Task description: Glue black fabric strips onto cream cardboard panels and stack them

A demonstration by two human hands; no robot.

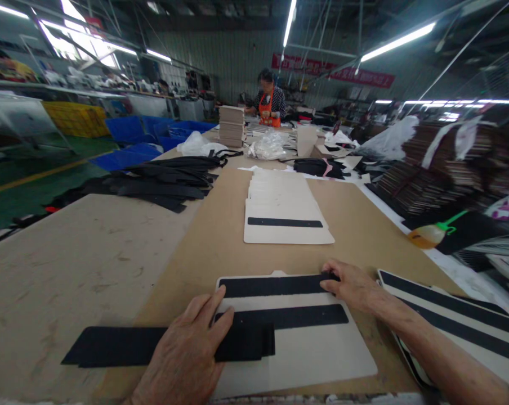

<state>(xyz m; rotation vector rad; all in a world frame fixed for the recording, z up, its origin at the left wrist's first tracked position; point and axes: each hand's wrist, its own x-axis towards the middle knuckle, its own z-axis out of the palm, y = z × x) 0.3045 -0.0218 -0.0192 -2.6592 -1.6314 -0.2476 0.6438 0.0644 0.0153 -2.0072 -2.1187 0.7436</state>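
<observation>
A cream board point(305, 360) lies in front of me with two black strips across it. My right hand point(343, 281) has its fingers curled and pinched at the right end of the upper black strip point(275, 286). Fingertips of my left hand point(195, 337) rest on that strip's left end, thumb apart, fingers stretched out. The lower black strip point(297, 317) lies flat on the board. Beneath my left hand, a small stack of loose black strips point(119, 344) extends from the table onto the board; the palm hides its middle.
Ahead is a stack of cream boards point(282, 197). More boards with black strips point(461, 320) lie under my right forearm. Black strips are piled point(165, 177) at left. A yellow-orange container with a green handle point(427, 235) sits right. Another person point(271, 101) stands at the far end.
</observation>
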